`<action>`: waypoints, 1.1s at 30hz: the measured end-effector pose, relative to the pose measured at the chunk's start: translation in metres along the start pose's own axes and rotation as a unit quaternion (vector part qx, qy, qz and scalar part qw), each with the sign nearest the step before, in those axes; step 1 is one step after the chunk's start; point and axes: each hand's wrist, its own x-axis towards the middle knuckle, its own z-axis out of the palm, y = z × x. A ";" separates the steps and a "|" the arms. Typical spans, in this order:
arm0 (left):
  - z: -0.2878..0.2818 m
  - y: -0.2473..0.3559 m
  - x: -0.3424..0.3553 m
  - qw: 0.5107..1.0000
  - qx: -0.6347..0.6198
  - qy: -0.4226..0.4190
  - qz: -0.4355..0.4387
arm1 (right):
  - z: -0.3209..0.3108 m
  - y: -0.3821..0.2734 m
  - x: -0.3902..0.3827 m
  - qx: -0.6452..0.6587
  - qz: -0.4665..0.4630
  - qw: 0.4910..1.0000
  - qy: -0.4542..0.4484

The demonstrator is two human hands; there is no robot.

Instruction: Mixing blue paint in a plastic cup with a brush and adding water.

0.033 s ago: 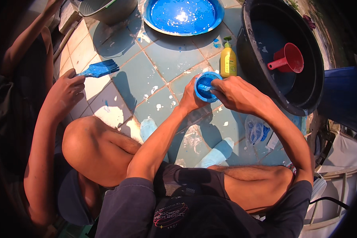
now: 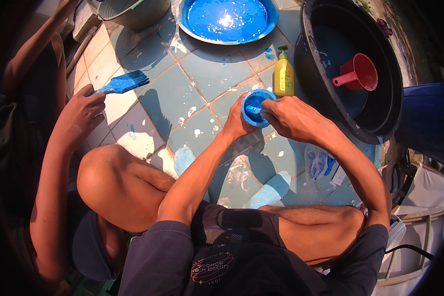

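Blue, round and apparently plastic, a small open cup (image 2: 260,92) sits at the centre of the head camera's view, seen from above and lifted off pale green-grey floor tiles (image 2: 192,89) spotted with white and blue. The wearer's left hand (image 2: 235,119) curls around its left side; part of that grip is hidden beneath the cup, so the far fingertips cannot be made out. From the cup's right, the wearer's right hand (image 2: 292,116) reaches over the rim, thumb and fingers pinched together on a narrow, blue-smeared stick-like tool (image 2: 254,109) whose lower end is inside the cup. Whether it is a spoon or a brush, I cannot tell.

Just beyond the cup and slightly right stands a yellow pump bottle (image 2: 284,79) with a green top. Farther right is a large black plastic tub (image 2: 308,91) with a red, handled dipper (image 2: 362,71) inside. Well beyond the cup lies a wide, round basin (image 2: 227,41) of glossy blue liquid. To the cup's left, a co-worker's hand (image 2: 84,112) is closed on a flat, blue-coated brush (image 2: 126,81), bristles pointing towards the cup.

Compared with the previous picture, hardly anything has changed: the brush's bristle end has risen slightly, while the cup remains in place with the tool inside. The work at the cup seems, therefore, to be at the same stage.
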 end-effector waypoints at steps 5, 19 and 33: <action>0.001 -0.001 -0.001 1.000 -0.002 0.001 -0.004 | 0.037 0.011 0.001 -0.039 -0.067 0.996 0.040; 0.002 -0.006 -0.001 0.999 0.038 -0.012 0.003 | 0.045 -0.005 -0.005 -0.199 -0.070 0.977 0.026; 0.003 0.003 0.001 1.000 -0.009 0.016 -0.018 | 0.000 -0.049 -0.030 -0.260 -0.056 0.963 0.044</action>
